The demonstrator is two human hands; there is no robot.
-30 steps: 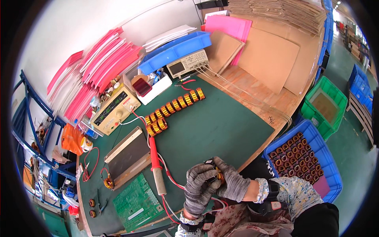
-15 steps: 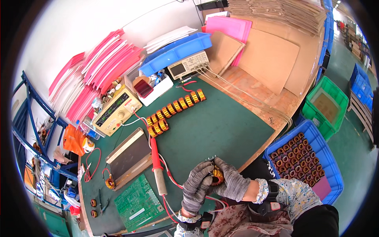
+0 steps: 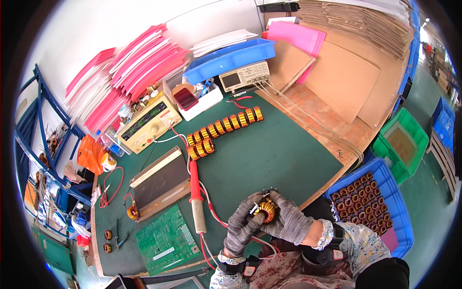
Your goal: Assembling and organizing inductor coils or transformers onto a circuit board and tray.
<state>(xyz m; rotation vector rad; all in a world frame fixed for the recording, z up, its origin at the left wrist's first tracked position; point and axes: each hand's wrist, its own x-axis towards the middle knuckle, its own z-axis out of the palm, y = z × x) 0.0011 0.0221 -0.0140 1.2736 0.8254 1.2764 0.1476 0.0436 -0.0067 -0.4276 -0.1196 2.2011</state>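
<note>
Both my hands wear grey knitted gloves and meet near the front edge of the green mat (image 3: 269, 154). Between them is a copper-wound toroidal coil (image 3: 267, 211), its ring now facing up toward me, with a small white piece and pins at its upper side. My left hand (image 3: 239, 224) closes on the coil's left side; my right hand (image 3: 291, 219) grips it from the right. Some fingertips are hidden behind the coil. To the left lies a red-handled probe (image 3: 195, 180) with red and white leads. Further back, a row of similar coils (image 3: 227, 124) stands on the mat.
A green circuit board (image 3: 163, 245), pliers (image 3: 122, 238) and a metal-framed dark plate (image 3: 161, 185) lie at left. Behind stand a beige meter (image 3: 149, 125) and an oscilloscope (image 3: 244, 76). A blue bin (image 3: 403, 219) of coils sits at right, beside a green crate (image 3: 409, 161).
The coil has been turned in my hands, so its ring face and a white piece show more plainly. My view has shifted slightly; the things on the mat keep their places.
</note>
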